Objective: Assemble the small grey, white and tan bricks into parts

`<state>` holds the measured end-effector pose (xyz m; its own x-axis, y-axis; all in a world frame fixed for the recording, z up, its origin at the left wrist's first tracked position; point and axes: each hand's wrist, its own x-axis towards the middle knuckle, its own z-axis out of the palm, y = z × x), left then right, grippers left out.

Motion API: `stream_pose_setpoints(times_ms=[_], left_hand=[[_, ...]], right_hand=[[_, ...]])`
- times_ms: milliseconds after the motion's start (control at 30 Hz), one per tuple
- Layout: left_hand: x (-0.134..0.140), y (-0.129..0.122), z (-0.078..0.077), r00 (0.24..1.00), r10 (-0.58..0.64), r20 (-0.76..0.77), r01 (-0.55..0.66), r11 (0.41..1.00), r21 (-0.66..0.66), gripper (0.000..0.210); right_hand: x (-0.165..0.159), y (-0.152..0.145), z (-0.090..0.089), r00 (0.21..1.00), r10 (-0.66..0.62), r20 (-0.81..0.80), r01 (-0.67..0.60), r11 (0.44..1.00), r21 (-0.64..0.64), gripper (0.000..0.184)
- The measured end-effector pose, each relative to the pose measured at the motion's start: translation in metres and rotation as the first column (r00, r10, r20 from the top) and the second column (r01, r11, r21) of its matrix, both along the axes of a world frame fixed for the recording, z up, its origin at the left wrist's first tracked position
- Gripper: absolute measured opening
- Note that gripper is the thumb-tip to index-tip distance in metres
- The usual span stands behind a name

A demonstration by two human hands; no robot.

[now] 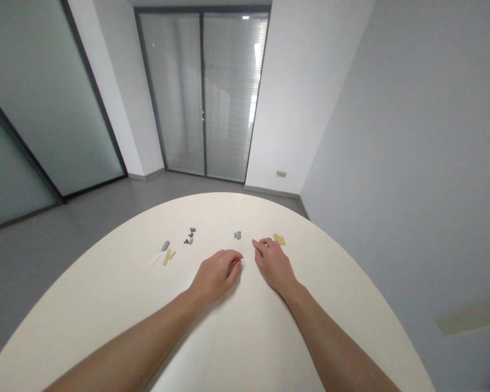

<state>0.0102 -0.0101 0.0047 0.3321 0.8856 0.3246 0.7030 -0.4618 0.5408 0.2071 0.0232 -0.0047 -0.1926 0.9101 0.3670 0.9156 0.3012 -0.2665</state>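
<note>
Far left on the white surface [85,305], near ten o'clock from the left hand [218,271], lay yellow toy bricks [166,257]; near eleven, small dark-grey pieces [193,230]! The left grip curled, contents impossible to tell. Grey toy bricks [239,235] sat at ten from the right hand [274,265], its grip loosely parted, a yellow brick cluster [280,240] just beside, at one!

A block [238,235] lies on the table [224,209], beyond the left hand [219,268], left of the right hand [275,265]
</note>
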Motion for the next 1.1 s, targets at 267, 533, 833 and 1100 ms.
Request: stream_pose_setpoints(times_ms=[267,533,833,1100], left_hand=[[0.0,0.001,-0.002,0.998,0.046,-0.035,-0.045,0.999,0.028,0.021],[-0.002,0.002,-0.003,0.985,0.113,-0.13,-0.098,0.988,0.118,0.022],[-0.033,0.025,0.001,0.811,0.47,-0.349,-0.446,0.882,0.15,0.058],[-0.06,0.041,-0.011,0.734,0.549,-0.399,-0.518,0.833,0.195,0.06]], right_hand=[[0.0,0.0,-0.002,0.993,0.089,-0.08,-0.087,0.996,0.02,0.027],[0.0,-0.001,-0.001,0.991,0.088,-0.096,-0.086,0.996,0.029,0.026],[0.0,-0.002,0.0,0.99,0.098,-0.098,-0.098,0.995,0.007,0.027],[0.0,-0.002,0.0,0.99,0.093,-0.103,-0.093,0.996,0.007,0.026]])
